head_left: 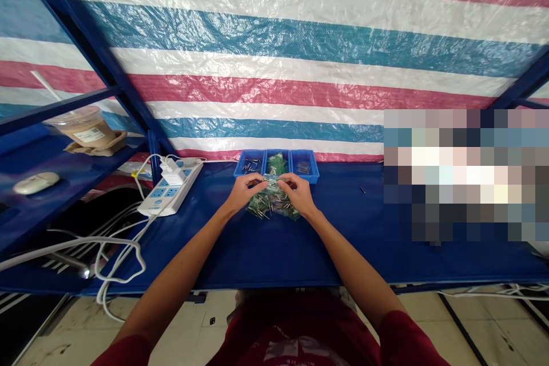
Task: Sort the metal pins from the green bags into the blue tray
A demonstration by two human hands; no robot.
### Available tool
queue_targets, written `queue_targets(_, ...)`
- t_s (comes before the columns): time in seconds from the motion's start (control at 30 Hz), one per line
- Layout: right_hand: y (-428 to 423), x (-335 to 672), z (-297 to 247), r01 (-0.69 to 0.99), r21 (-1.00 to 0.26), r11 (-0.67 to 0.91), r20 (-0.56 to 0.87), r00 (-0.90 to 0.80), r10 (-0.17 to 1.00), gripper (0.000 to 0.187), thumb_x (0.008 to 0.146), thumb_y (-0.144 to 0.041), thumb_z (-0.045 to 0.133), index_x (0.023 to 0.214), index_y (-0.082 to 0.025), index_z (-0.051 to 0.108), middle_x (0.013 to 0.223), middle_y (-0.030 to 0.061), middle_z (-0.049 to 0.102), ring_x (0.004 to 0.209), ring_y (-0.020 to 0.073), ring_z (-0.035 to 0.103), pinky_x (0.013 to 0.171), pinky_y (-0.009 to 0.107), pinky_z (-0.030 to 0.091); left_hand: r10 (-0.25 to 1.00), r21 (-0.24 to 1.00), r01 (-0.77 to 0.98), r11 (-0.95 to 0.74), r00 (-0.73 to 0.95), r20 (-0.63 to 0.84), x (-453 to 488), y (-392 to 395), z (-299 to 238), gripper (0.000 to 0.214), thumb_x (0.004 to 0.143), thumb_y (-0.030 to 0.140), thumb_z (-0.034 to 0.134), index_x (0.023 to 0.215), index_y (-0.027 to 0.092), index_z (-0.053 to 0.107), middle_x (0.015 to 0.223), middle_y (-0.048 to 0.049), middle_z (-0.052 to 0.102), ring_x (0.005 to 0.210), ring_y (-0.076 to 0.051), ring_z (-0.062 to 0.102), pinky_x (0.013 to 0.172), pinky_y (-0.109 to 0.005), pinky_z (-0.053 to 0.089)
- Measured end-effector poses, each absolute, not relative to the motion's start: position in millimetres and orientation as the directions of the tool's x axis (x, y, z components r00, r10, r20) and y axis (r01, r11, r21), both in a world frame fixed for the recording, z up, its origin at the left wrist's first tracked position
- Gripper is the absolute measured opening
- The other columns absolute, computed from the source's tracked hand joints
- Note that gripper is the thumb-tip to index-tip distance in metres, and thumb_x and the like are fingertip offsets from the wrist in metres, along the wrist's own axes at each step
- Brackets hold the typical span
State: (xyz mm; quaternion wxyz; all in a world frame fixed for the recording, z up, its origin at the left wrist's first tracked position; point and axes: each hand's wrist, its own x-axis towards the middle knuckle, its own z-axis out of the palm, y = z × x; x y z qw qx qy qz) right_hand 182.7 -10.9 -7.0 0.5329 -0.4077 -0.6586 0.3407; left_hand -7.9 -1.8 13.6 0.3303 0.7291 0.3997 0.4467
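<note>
My left hand [245, 192] and my right hand [299, 192] pinch a small clear plastic bag [271, 182] between them, one at each side. Small shiny pieces seem to be in the bag, but I cannot make out their kind. Just below my hands, a pile of thin metal pins or screws [262, 207] lies with greenish plastic bags on the blue table. Right behind my fingers stands a blue tray [316, 176] with three compartments. Loose metal pieces lie in its left compartment, a green bag [277, 163] in the middle, and small clear-looking pieces in the right.
A white power strip [165, 191] with a plugged-in adapter and cables lies to the left. On the left shelf are a drink cup [89, 128] in a carton holder and a white mouse [36, 182]. A small dark pin [362, 190] lies at right. The far right is blurred.
</note>
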Motion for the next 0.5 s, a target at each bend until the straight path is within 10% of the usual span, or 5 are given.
queue_targets(0.2,-7,187,-3,0.053,-0.944,0.325,0.315,-0.14,0.939,0.027,0.079,-0.046,0.062,0.086,-0.019,0.063,0.064,0.0,0.061,0.052,0.0131,0.054,0.053,0.026,0.046,0.88,0.839,0.265,-0.475,0.149,0.451,-10,-1,14,0.035,0.086,0.047,0.056,0.079,0.015,0.066,0.075,-0.0047,0.065,0.066,-0.016,0.058,0.061,-0.026,0.047)
queue_targets(0.4,-8,199,6,0.114,-0.987,0.116,0.008,-0.682,0.731,0.024,0.07,-0.038,0.072,0.071,-0.015,0.065,0.046,-0.0041,0.053,0.039,0.0082,0.045,0.042,0.022,0.037,0.847,0.823,0.254,-0.509,-0.026,0.532,-13,3,14,0.031,0.087,0.042,0.056,0.076,0.015,0.067,0.069,-0.0036,0.063,0.061,-0.014,0.056,0.056,-0.024,0.044)
queue_targets(0.5,-1,197,0,0.052,-0.994,0.091,0.054,-0.489,0.87,0.026,0.07,-0.038,0.072,0.077,-0.014,0.067,0.045,-0.0036,0.054,0.037,0.0089,0.046,0.04,0.022,0.038,0.839,0.822,0.248,-0.512,-0.061,0.54,-13,2,16,0.031,0.087,0.041,0.056,0.074,0.015,0.066,0.067,-0.003,0.062,0.059,-0.013,0.055,0.055,-0.024,0.043)
